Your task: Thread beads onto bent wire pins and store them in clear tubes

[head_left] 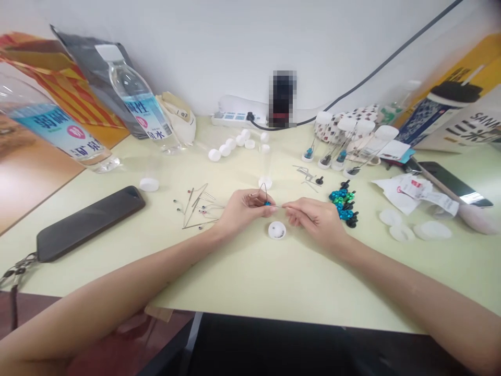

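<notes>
The person's left hand (242, 211) is pinching a small blue plastic part (267, 203) firmly between thumb and fingertips, and a thin looped wire (265, 189) is rising from that part in a narrow arch. The right hand (317, 223) is also nearly closed, its thumb and forefinger gripping a fine straight metal wire (278, 206) whose far end is reaching the blue part. The two hands are holding these pieces close together above the pale green table (250, 282), with a round white cap (277, 230) lying on it just below the gap between them. Just beyond the right hand, a cluster of small blue, green and black parts (342, 204) is sitting on the table, with bent wires (307, 175) lying farther back. Near the left hand, straight metal pins (195, 209) are lying scattered. Farther back, clear capped tubes (344, 141) are leaning together, and a dark phone (88, 222) is lying off to the left.
</notes>
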Demonstrator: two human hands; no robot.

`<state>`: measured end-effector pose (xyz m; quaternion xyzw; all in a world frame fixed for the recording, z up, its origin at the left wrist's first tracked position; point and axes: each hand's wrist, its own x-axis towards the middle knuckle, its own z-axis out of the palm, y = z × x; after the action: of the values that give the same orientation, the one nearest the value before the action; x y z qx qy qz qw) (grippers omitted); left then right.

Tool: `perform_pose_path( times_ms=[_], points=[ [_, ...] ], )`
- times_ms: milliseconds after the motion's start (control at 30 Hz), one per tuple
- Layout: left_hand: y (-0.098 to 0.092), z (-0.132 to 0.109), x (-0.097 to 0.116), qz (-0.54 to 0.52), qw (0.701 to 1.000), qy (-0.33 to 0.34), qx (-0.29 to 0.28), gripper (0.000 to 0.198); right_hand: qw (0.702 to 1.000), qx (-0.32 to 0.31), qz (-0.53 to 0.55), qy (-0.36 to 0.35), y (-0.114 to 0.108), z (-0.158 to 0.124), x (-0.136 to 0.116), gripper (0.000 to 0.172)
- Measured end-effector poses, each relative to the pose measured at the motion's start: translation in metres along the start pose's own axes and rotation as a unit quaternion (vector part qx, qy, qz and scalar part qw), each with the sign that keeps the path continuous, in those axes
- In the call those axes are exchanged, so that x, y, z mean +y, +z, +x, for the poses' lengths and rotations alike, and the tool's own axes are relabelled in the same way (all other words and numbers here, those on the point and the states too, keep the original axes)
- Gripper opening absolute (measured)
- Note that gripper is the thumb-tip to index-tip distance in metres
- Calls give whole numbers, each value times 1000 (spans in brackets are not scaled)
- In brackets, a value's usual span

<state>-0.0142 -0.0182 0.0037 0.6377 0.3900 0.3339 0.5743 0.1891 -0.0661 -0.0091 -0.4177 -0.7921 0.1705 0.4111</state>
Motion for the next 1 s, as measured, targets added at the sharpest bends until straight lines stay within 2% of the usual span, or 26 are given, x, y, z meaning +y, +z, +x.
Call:
perform_pose_path(
  times_ms=[133, 200, 267, 333, 433, 500, 600, 800, 1000],
  points=[
    [1, -2, 0, 10, 1000, 15, 1, 20, 980, -30, 157, 118, 2, 1, 0, 27],
    [2, -2, 0, 2, 1000, 14, 3, 20, 973, -34, 179, 139, 3, 1, -1, 30],
    [2, -2, 0, -17, 1000, 9, 3, 20, 987, -20, 113, 110, 3, 2, -1, 28],
    [1, -2, 0, -33, 999, 1, 3, 20, 999, 10, -15, 40, 3, 2, -1, 21],
    [1, -2, 0, -41, 999, -7, 4, 20, 982, 30, -174, -65, 1, 2, 1, 19],
    [1, -4, 0, -40, 999, -10, 1, 22, 973, 21, -207, -103, 0, 1, 3, 21],
    [2, -7, 1, -34, 999, -5, 2, 23, 977, 6, -178, -113, 1, 1, 2, 21],
    [3, -12, 5, 8, 999, 40, 11, 14, 998, 4, -56, -20, 4, 1, -11, 18],
    [7, -16, 2, 8, 998, 57, 33, 8, 994, -2, 51, 96, 6, 0, -21, 18]
  ],
)
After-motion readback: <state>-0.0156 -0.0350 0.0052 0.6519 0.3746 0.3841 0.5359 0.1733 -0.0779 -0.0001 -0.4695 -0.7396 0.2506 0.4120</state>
